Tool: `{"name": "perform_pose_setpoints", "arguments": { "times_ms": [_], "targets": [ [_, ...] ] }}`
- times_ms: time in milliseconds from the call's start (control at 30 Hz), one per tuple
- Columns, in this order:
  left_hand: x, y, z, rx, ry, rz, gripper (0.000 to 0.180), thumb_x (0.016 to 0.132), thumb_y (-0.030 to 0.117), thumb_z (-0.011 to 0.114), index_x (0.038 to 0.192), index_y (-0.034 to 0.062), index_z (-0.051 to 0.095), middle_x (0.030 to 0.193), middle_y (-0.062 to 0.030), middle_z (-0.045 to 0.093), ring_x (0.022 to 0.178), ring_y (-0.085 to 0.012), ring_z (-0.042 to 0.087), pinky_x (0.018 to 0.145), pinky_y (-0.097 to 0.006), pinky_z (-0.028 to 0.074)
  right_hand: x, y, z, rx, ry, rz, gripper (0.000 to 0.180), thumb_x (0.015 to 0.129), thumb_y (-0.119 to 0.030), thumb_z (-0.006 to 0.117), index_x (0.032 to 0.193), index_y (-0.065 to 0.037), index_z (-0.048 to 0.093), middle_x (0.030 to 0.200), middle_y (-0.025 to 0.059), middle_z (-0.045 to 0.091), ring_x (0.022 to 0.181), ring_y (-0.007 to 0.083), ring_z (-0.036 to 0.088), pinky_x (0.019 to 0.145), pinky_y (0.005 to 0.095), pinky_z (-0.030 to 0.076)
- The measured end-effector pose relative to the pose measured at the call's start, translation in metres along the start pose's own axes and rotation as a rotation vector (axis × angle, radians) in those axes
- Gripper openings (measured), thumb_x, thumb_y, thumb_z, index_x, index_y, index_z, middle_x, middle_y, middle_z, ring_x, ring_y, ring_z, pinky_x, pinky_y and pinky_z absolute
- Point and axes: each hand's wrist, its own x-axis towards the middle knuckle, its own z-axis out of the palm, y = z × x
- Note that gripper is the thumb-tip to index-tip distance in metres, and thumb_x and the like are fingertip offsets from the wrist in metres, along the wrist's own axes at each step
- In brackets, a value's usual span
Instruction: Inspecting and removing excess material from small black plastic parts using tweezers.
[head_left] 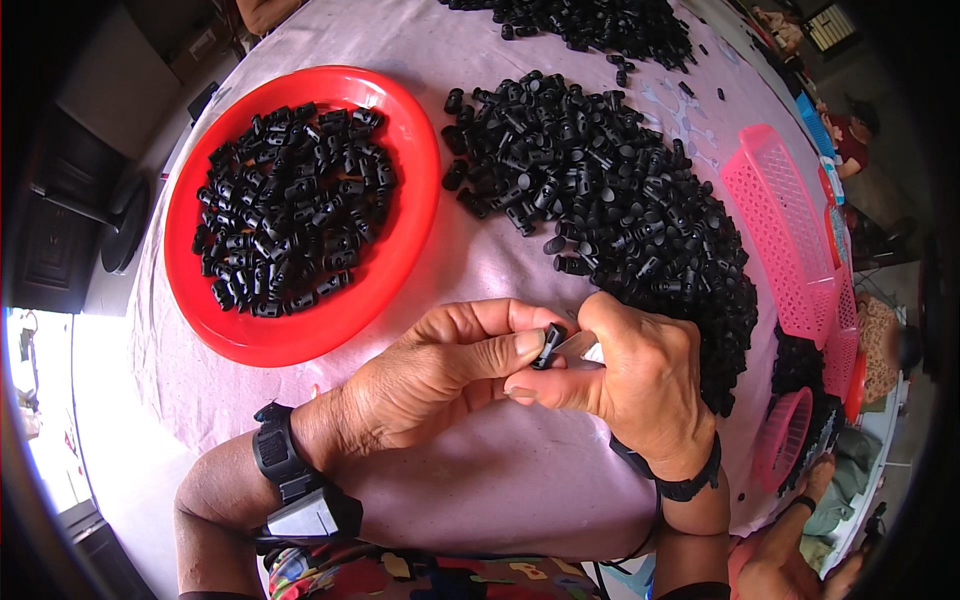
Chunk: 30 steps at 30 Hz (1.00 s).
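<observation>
My left hand [425, 370] pinches a small black cord lock [548, 346] between thumb and fingers, just above the near part of the table. Facing it, my right hand [645, 375] is closed around a thin, pale, partly see-through piece [582, 346]. Its tip meets or nearly meets the cord lock; most of it is hidden by my fingers, so its kind does not show. At the left a round red tray [400, 285] holds many similar black cord locks [290, 205]. Beyond my right hand spreads a large loose heap of black cord lock parts [620, 190].
Another black heap [600, 25] lies at the far edge. Pink perforated baskets [780, 215] line the right side, with a smaller pink basket [785, 440] nearer. Another person's arm [790, 535] reaches in at lower right. A pale pink cloth [480, 260] covers the table.
</observation>
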Motion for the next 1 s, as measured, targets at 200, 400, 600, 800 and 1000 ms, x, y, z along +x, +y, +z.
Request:
{"name": "perform_pose_setpoints", "arguments": {
  "times_ms": [200,400,600,800,1000],
  "targets": [
    [-0.0014,-0.0003,-0.0005,0.029,0.015,0.005,0.025,0.092,0.014,0.06,0.115,0.0032,0.059,0.109,-0.0066,0.065,0.1,-0.0148,0.062,0.092,-0.03,0.049,-0.0001,-0.0019,0.0004,-0.018,-0.036,0.021,0.056,0.064,-0.052,0.08,0.068,-0.005,0.049,0.057,0.0088,0.06,0.051,0.0246,0.063,0.045,0.0332,0.048],
    [-0.0013,0.0016,0.0033,0.009,0.012,-0.007,0.026,0.092,0.014,0.06,0.115,0.0031,0.059,0.108,-0.007,0.065,0.1,-0.0149,0.062,0.092,-0.03,0.049,-0.0009,-0.0006,0.0008,0.004,-0.006,0.003,0.057,0.065,-0.052,0.08,0.068,-0.005,0.048,0.057,0.0087,0.061,0.051,0.0247,0.063,0.045,0.0331,0.049],
    [-0.0007,0.0002,0.0011,0.01,0.007,0.003,0.026,0.092,0.014,0.061,0.115,0.0032,0.059,0.108,-0.0069,0.065,0.098,-0.0147,0.063,0.091,-0.029,0.05,-0.0006,0.0002,0.0001,0.01,-0.014,0.004,0.057,0.065,-0.053,0.079,0.068,-0.005,0.048,0.058,0.0084,0.061,0.051,0.0248,0.064,0.045,0.0328,0.049],
    [-0.0006,0.0007,0.0028,0.036,0.023,0.005,0.027,0.092,0.015,0.061,0.116,0.0033,0.058,0.106,-0.0057,0.065,0.096,-0.0129,0.062,0.09,-0.03,0.049,0.0006,-0.0014,-0.0027,-0.021,-0.058,0.006,0.052,0.068,-0.049,0.079,0.069,-0.005,0.05,0.059,0.0082,0.062,0.052,0.0246,0.065,0.046,0.0324,0.049],
    [-0.0034,0.0034,-0.0036,0.007,0.012,0.007,0.03,0.093,0.018,0.06,0.119,0.0039,0.058,0.102,-0.0021,0.064,0.088,-0.0094,0.059,0.084,-0.027,0.048,0.005,-0.0041,-0.004,0.288,0.041,-0.004,0.035,0.078,-0.03,0.078,0.083,-0.003,0.056,0.069,0.0083,0.066,0.061,0.0192,0.069,0.051,0.0281,0.051]
  ]
}}
